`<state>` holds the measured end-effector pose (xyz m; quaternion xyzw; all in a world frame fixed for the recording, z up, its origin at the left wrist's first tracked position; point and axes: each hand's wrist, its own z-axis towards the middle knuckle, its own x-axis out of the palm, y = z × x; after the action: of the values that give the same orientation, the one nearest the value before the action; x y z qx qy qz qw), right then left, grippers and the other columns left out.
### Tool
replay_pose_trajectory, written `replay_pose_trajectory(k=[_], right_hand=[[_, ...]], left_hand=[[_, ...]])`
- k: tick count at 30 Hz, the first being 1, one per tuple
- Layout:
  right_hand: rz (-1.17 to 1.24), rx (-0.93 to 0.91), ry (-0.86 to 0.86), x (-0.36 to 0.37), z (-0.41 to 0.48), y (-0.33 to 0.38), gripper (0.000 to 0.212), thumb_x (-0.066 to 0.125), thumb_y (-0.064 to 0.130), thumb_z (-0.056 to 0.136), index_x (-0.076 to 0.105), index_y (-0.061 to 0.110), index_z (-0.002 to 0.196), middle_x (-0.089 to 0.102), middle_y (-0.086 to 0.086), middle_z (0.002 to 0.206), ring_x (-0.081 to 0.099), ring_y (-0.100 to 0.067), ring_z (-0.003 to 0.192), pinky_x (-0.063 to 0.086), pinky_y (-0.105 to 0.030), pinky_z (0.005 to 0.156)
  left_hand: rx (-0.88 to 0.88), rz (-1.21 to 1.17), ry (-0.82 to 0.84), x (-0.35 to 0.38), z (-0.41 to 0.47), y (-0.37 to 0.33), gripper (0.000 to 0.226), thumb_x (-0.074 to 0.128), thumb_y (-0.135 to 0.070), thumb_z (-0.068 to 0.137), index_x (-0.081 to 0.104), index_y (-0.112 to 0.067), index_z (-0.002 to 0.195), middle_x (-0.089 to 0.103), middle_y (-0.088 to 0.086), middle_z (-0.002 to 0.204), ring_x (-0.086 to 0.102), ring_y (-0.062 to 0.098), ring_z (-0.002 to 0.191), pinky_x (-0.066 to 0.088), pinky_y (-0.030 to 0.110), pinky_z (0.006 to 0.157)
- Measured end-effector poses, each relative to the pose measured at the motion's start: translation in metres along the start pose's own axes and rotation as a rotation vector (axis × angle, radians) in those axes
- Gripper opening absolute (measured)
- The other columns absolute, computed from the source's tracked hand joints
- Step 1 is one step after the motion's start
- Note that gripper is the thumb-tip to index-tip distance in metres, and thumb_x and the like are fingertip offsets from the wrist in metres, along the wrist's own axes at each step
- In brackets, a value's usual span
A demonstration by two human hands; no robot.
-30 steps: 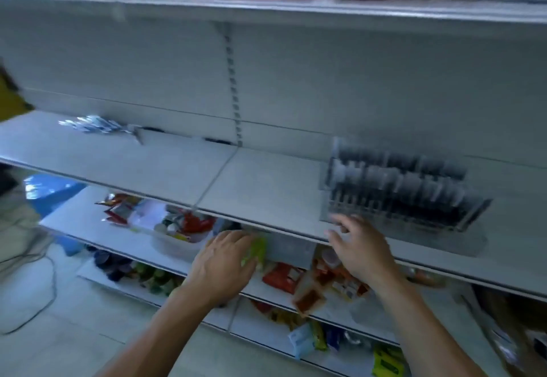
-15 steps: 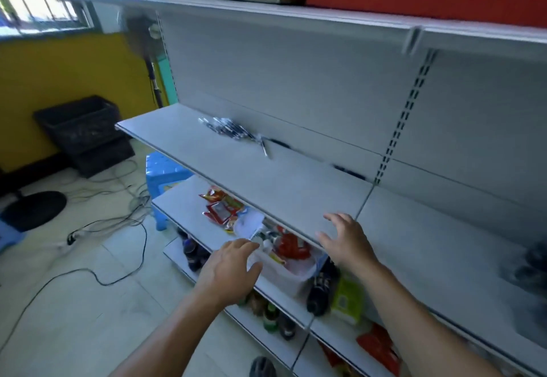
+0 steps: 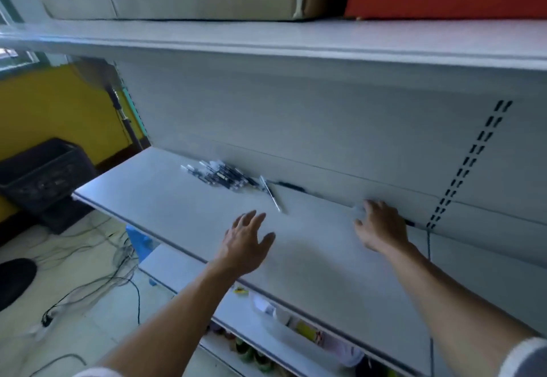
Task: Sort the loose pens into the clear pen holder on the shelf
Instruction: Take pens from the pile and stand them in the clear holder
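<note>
Shelf (image 3: 177,213) holds loose pens (image 3: 219,176) just beyond left hand (image 3: 245,243), fingers spread.

Small shop: metal display shelving (image 3: 207,222), packaged goods (image 3: 305,330) below.

Both bare forearms reach forward over the shelf (image 3: 177,208), the left hand (image 3: 247,243) palm-down with fingers spread just past the front edge, the right hand (image 3: 381,228) farther in at the back edge, its fingertips blurred.
</note>
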<state>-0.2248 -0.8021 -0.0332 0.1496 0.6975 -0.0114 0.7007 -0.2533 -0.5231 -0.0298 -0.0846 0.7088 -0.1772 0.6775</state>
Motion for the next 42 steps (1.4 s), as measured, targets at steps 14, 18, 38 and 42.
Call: replay_pose_trajectory(k=[14, 18, 38, 42], right_hand=[[-0.161, 0.204, -0.064, 0.012, 0.011, 0.035, 0.040, 0.050, 0.022, 0.093, 0.051, 0.018, 0.133, 0.045, -0.007, 0.139, 0.043, -0.029, 0.123, 0.039, -0.033, 0.097], [-0.051, 0.265, -0.151, 0.029, 0.001, 0.054, 0.043, 0.050, 0.012, 0.088, 0.052, 0.011, 0.131, 0.048, -0.012, 0.134, 0.045, -0.033, 0.121, 0.040, -0.037, 0.095], [0.214, -0.115, -0.371, 0.084, 0.000, 0.199, 0.023, 0.065, 0.019, 0.078, 0.075, 0.010, 0.097, 0.072, -0.003, 0.098, 0.065, -0.026, 0.092, 0.050, -0.029, 0.087], [0.286, -0.039, -0.393, 0.085, -0.018, 0.178, 0.021, 0.071, 0.007, 0.079, 0.074, 0.010, 0.099, 0.072, 0.000, 0.102, 0.064, -0.022, 0.102, 0.042, -0.021, 0.092]], left_hand=[[0.233, 0.224, 0.102, -0.028, 0.146, 0.070, 0.064, 0.032, -0.052, 0.098, 0.012, -0.028, 0.154, 0.001, 0.000, 0.162, -0.004, 0.024, 0.148, 0.001, 0.042, 0.119], [0.259, 0.260, 0.185, -0.014, 0.152, 0.091, 0.068, 0.028, -0.058, 0.097, 0.010, -0.025, 0.154, -0.002, 0.001, 0.162, -0.009, 0.024, 0.148, -0.005, 0.044, 0.119], [0.444, 0.128, 0.156, 0.000, 0.130, 0.109, 0.073, 0.022, -0.059, 0.097, -0.002, -0.020, 0.154, -0.013, 0.002, 0.161, -0.019, 0.019, 0.146, -0.013, 0.034, 0.117], [0.511, 0.070, 0.179, 0.005, 0.117, 0.096, 0.067, 0.020, -0.054, 0.099, -0.001, -0.021, 0.153, -0.014, 0.000, 0.160, -0.019, 0.017, 0.146, -0.015, 0.030, 0.115]])
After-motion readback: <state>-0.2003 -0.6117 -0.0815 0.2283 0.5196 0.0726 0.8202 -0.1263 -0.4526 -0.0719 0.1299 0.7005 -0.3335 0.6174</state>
